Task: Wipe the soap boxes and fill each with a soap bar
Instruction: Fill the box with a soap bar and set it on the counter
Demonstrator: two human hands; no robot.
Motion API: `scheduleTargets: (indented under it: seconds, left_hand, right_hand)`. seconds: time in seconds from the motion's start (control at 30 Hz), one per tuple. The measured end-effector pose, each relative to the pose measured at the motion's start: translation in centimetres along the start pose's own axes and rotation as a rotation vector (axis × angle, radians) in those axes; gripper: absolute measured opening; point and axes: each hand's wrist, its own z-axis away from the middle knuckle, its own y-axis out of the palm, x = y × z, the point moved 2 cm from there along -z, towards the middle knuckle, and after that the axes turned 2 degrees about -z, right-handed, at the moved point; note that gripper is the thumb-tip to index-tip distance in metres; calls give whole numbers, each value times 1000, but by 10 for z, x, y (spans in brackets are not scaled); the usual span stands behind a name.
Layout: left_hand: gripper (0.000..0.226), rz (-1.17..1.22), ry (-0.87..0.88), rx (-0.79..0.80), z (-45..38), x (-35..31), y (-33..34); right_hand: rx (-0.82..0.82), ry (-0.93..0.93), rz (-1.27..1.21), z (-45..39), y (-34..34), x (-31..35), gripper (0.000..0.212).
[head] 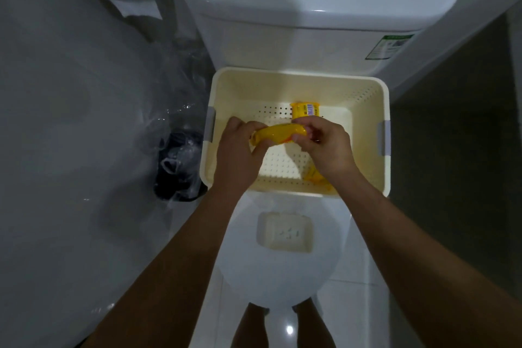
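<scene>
A yellow wrapped soap bar (278,134) is held over a cream perforated basket (364,93). My left hand (240,155) grips its left end and my right hand (324,147) pinches its right end. A second yellow wrapped soap bar (306,110) lies on the basket floor behind them. Another yellow wrapper (315,176) lies in the basket under my right wrist, partly hidden. A white soap box (284,232) sits open on the shut toilet lid, below the basket; nothing shows inside it.
The basket rests on the white toilet (282,277) in front of the cistern (310,22). A bin with a clear plastic liner (180,161) stands at the left. A grey curved surface fills the far left. My feet show on the tiled floor.
</scene>
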Motion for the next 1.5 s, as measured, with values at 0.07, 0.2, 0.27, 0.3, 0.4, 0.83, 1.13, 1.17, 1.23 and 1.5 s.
scheduleTargets:
  seconds: [0.07,0.2,0.27,0.3,0.4,0.83,1.13,1.17,1.23,1.5]
  left_hand:
    - [21,130,-134,77,3,-1,-3]
    - [18,409,-391,164,8,-4,-6]
    - [24,500,-438,169,12,-7,-7]
    - [28,525,-445,173,14,-8,-7]
    - [31,585,-462,177,22,-12,-9]
    - [8,1067,-552,126,81,-24,-1]
    - [30,801,-482,234,138,2,0]
    - [35,779,-467,220,140,5,-1]
    - [37,726,-417,227,144,8,0]
    - [18,661,-594,219,175,39,39]
  right_hand:
    - [1,45,-22,5,-5,0,7]
    - [-2,155,-118,12,-9,4,40]
    - [11,208,-188,17,-9,5,43]
    - [18,220,-213,20,-9,6,45]
    - [23,229,-259,30,-12,9,48]
    - [105,411,-804,82,-10,15,14]
    - [207,355,-554,124,-13,-4,40]
    - [225,356,-507,129,-12,-9,40]
    - [257,388,-446,137,-8,-19,39]
    - [123,714,-529,167,19,-88,36]
